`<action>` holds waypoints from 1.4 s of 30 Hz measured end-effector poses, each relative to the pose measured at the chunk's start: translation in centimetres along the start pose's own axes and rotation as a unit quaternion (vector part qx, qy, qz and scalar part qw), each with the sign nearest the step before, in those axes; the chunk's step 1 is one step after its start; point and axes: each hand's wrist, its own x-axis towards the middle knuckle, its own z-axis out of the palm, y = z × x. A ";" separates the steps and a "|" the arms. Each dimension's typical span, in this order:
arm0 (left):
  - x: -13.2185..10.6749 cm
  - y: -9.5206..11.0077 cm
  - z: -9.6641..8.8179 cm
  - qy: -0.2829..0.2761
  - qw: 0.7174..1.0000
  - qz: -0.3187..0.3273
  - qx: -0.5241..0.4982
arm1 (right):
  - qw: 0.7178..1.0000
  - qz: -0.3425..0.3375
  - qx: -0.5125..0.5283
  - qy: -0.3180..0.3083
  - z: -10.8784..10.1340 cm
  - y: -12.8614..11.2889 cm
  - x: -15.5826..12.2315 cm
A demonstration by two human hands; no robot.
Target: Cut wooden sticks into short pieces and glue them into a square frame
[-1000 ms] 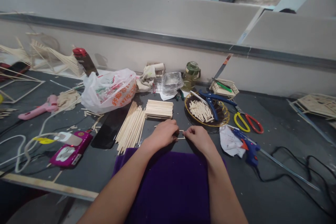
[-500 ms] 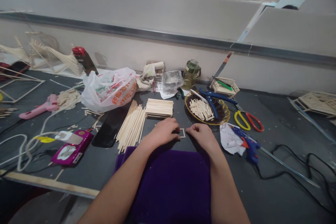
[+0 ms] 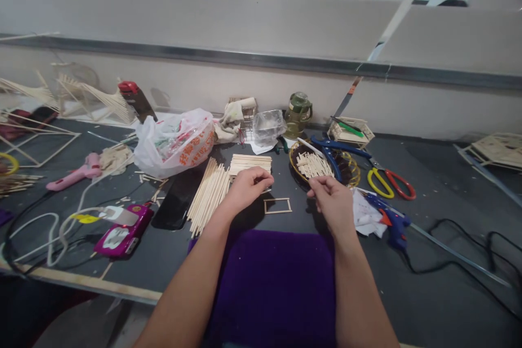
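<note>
A small rectangular frame of thin wooden sticks (image 3: 278, 212) lies flat on the dark tabletop, between my hands and touched by neither. My left hand (image 3: 249, 187) hovers up and left of it, in front of a stack of flat wooden sticks (image 3: 250, 162). Its fingers are curled, thumb and forefinger together; whatever they might hold is too small to make out. At the front edge of a woven basket (image 3: 351, 168) is my right hand (image 3: 332, 204), fingers pinched with their tips by the short cut sticks (image 3: 312, 165). Anything in that pinch is hidden.
Long loose sticks (image 3: 209, 193) and a black phone (image 3: 175, 204) lie left. A blue glue gun (image 3: 397, 228), its cord and red-and-yellow-handled scissors (image 3: 383, 182) are right. A plastic bag (image 3: 175, 141) and green jug (image 3: 298, 114) stand behind. A purple cloth (image 3: 281, 283) is in front.
Both hands have come away from the small stick frame, which now shows whole. My left hand has risen up and left; my right hand has moved right, to the basket.
</note>
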 end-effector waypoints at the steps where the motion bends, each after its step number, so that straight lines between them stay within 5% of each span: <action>1: 0.0 0.0 0.1 0.008 1.000 0.003 0.000 | 0.999 -0.014 0.005 0.041 -0.3 -0.2 -0.1; 7: 0.2 0.0 1.0 0.111 0.993 0.027 0.025 | 0.961 -0.117 -0.053 0.243 -2.2 -0.6 0.1; 12: 0.2 0.2 1.2 0.222 0.970 0.064 0.073 | 0.936 -0.206 -0.123 0.257 -1.9 -0.9 0.5; 17: 0.0 1.2 1.4 0.256 0.953 0.127 0.100 | 0.950 -0.112 -0.160 0.244 -1.5 -0.7 0.1; 22: -0.4 1.9 1.7 0.259 0.935 0.159 0.185 | 0.873 -0.214 -0.261 0.353 -3.2 -0.8 0.5; 26: -0.2 1.3 1.9 0.288 0.920 0.185 0.190 | 0.842 -0.084 -0.361 0.392 -6.4 -0.3 0.5; 31: 0.0 0.3 2.3 0.280 0.924 0.194 0.171 | 0.810 0.173 -0.487 0.277 -9.2 0.8 -0.7; 37: -0.1 0.1 2.9 0.252 0.935 0.196 0.152 | 0.823 0.293 -0.457 0.167 -10.3 1.4 -0.8; 42: 0.0 0.3 2.8 0.228 0.947 0.175 0.141 | 0.823 0.318 -0.452 0.135 -10.5 2.7 -0.1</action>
